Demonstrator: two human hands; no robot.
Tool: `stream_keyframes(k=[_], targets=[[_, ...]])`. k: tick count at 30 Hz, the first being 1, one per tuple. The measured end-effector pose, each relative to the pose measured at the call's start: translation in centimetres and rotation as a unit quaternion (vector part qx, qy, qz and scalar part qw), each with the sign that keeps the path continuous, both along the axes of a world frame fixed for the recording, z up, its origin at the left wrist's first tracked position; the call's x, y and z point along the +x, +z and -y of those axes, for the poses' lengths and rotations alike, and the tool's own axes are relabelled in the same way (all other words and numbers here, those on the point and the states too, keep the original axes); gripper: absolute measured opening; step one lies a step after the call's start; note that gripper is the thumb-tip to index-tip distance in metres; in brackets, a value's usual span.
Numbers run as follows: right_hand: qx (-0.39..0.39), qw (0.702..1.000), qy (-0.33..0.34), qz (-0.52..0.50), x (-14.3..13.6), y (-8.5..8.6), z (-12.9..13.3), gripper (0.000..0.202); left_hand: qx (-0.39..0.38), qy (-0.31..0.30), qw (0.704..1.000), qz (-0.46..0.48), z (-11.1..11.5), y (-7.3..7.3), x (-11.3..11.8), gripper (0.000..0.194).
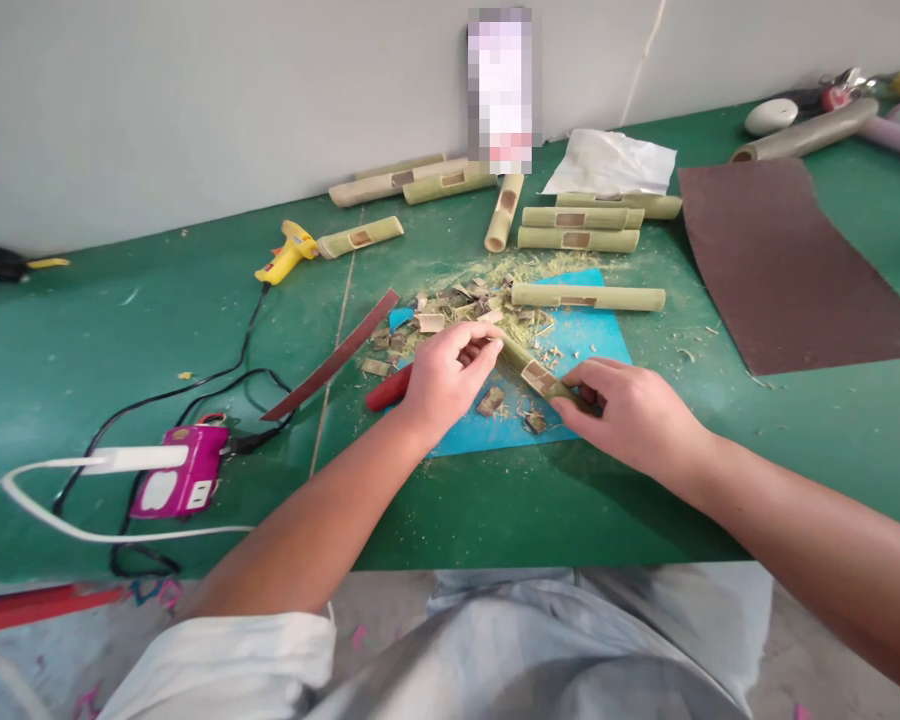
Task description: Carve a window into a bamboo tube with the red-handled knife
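Observation:
A green bamboo tube [521,357] with a rectangular opening cut in its side lies slantwise between my hands, over a blue sheet [465,432]. My right hand [634,415] is wrapped round its near end. At the far end, my left hand [454,375] is closed, thumb and fingers pinched on the tube's tip. A red handle [388,388] shows from beneath my left hand; the rest of it is hidden. Bamboo chips [431,322] and shavings are heaped just beyond my hands. Behind the heap rests another notched bamboo tube [622,298].
Several notched bamboo tubes [577,240] lie farther back, near a phone [499,90] and white paper [615,163]. A brown sandpaper sheet [795,270] is at right. At left are a sandpaper strip [334,355], yellow glue gun [289,253], and magenta power strip [184,470] with cords.

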State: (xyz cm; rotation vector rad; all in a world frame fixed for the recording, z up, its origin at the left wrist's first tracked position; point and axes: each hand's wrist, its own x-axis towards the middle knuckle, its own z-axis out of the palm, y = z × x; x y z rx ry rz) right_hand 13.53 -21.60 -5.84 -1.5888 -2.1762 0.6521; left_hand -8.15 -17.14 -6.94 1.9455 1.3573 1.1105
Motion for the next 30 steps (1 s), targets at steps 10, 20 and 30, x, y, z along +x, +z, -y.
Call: stream_keyframes(k=[10,20,30], targets=[[0.007,1.0,0.008,0.004,-0.02,-0.02,-0.03,0.021,0.108,-0.052,0.986,-0.114,-0.34,-0.16,-0.57,0.009],[0.006,1.0,0.007,0.0,-0.03,0.05,0.0,0.02,0.132,-0.042,0.985,-0.104,-0.01,0.2,-0.76,0.011],[0.005,1.0,0.004,0.007,-0.04,0.06,0.01,0.022,0.125,-0.038,0.986,-0.102,0.06,0.25,-0.53,0.011]])
